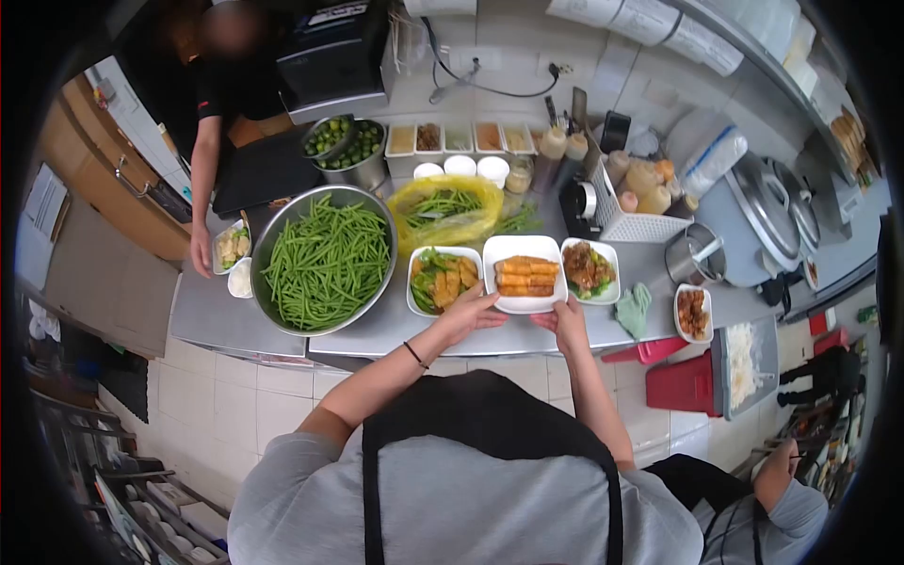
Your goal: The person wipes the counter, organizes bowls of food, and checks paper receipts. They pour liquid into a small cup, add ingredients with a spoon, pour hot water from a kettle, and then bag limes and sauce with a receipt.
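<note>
A white square dish (pixel 525 302) with a stack of golden fried rolls (pixel 525 274) is at the counter's front edge. My left hand (pixel 468 314) is at its lower left side and my right hand (pixel 565 325) at its lower right corner, both gripping the rim. To the left stands a white dish of greens and fried pieces (pixel 444 281), close to my left hand. On the right is another white dish with browned meat and greens (pixel 590 271). A big steel bowl of green beans (pixel 327 260) sits further left, beside a yellow plastic bag (pixel 446 209) of beans.
A co-worker's arm (pixel 205 169) reaches down at the left near a small dish (pixel 232 247). At the right are a green cloth (pixel 633 311), a small dish (pixel 693 313), a steel pot (pixel 695 254) and a bottle basket (pixel 640 221). Another person (pixel 763 508) is lower right.
</note>
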### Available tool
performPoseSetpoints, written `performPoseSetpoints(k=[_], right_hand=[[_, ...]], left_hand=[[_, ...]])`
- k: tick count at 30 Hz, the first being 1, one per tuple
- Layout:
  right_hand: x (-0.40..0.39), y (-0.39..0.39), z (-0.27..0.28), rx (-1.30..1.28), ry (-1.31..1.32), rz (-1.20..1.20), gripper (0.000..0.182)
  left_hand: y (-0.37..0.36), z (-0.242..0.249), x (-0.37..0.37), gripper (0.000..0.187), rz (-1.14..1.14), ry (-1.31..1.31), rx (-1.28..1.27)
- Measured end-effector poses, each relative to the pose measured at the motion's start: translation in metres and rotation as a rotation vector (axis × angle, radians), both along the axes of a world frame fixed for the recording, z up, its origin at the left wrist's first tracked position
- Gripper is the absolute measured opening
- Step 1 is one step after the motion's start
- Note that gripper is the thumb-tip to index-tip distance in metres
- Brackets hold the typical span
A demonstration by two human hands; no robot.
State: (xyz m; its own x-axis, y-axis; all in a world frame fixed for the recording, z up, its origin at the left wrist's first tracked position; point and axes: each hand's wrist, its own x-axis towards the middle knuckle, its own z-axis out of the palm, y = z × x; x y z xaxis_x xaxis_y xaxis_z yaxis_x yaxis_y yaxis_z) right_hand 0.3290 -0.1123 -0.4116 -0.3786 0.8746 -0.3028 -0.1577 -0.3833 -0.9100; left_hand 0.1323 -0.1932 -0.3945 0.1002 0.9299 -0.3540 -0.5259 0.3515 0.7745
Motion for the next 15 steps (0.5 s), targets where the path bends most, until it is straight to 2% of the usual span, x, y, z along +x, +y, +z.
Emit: performPoseSetpoints(k=[3, 6, 7, 9, 15], right_hand=[[-0.013, -0.012, 0.025, 0.012, -0.010, 0.057, 0.034], [-0.040, -0.031, 0.054, 0.095, 0.041, 0.152, 0.034], [-0.049, -0.032, 0.060, 0.070, 0.054, 0.252, 0.041], [-0.064, -0.043, 0.078, 0.094, 0.112, 0.318, 0.043], [-0.074, -0.031, 0.073, 0.195, 0.043, 0.397, 0.046]], left_hand=[[-0.002, 0.005, -0.014, 0.045, 0.073, 0.041, 0.076], [-0.024, 0.036, -0.041, 0.043, 0.197, 0.049, 0.064], [-0.034, 0.043, -0.056, 0.043, 0.227, 0.014, 0.070], [-0.058, 0.062, -0.087, 0.042, 0.282, 0.029, 0.102], [-0.163, 0.102, -0.183, 0.049, 0.668, 0.189, 0.240]])
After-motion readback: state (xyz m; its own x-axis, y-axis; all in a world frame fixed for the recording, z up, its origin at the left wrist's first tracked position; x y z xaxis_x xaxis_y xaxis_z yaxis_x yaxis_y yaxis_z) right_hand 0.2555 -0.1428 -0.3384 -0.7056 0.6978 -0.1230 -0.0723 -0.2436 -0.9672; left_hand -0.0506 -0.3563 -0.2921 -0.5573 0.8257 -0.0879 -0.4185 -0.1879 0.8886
